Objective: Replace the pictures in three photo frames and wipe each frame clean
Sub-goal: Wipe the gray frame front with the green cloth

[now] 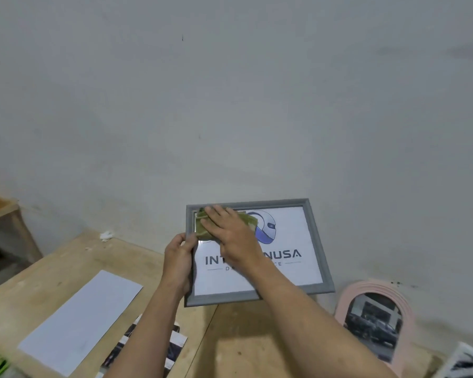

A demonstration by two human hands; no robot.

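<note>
The grey frame is held above the far edge of the tabletop, close to the wall, its glass face tilted up toward the camera, presumably so that the pane can be seen and reached while it is wiped. The left hand is curled round the frame's left rail in a pinching grip, which steadies it against the wiping pressure. The right hand is laid flat, fingers straight, pressing a green cloth onto the glass at the upper left corner. The frame's long axis runs left to right; its picture reads upright, top edge away from the person. A pink arched frame leans at lower right.
</note>
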